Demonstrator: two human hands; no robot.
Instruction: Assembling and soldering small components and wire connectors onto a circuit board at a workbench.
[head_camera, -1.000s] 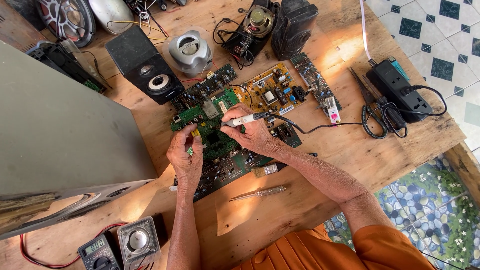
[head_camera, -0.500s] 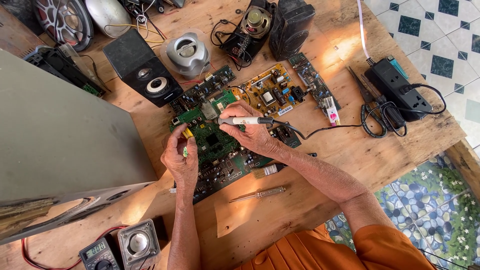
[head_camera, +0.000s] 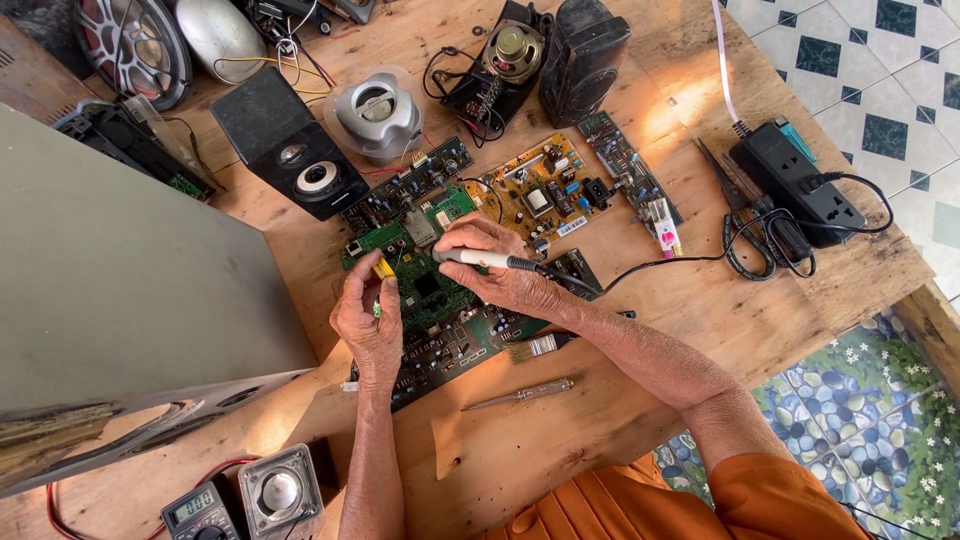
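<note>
Green printed circuit board (head_camera: 425, 285) lies flat near the middle of the bare wooden tabletop (head_camera: 560, 440), overlapping a darker board that runs toward the near right; the right hand (head_camera: 500, 270) is closed around a slim white-and-black soldering iron (head_camera: 487, 260), tip pointing left over the green board, its black cord trailing right; the left hand (head_camera: 368, 320) hovers at the board's left edge, fingers curled and pinching a small yellow-handled tool (head_camera: 382, 270); just near of the dark board rest a small paintbrush (head_camera: 535, 347) and a thin metal screwdriver (head_camera: 520, 394); to the far right lies a yellow circuit board (head_camera: 540, 190), with a narrow green board beside it; further right sits a black power strip (head_camera: 795, 185); far of the boards stand a black box speaker (head_camera: 285, 140) and a round silver speaker (head_camera: 375, 115); a large grey panel (head_camera: 120, 290) fills the left side; a digital multimeter (head_camera: 200, 515) sits at the near left.
</note>
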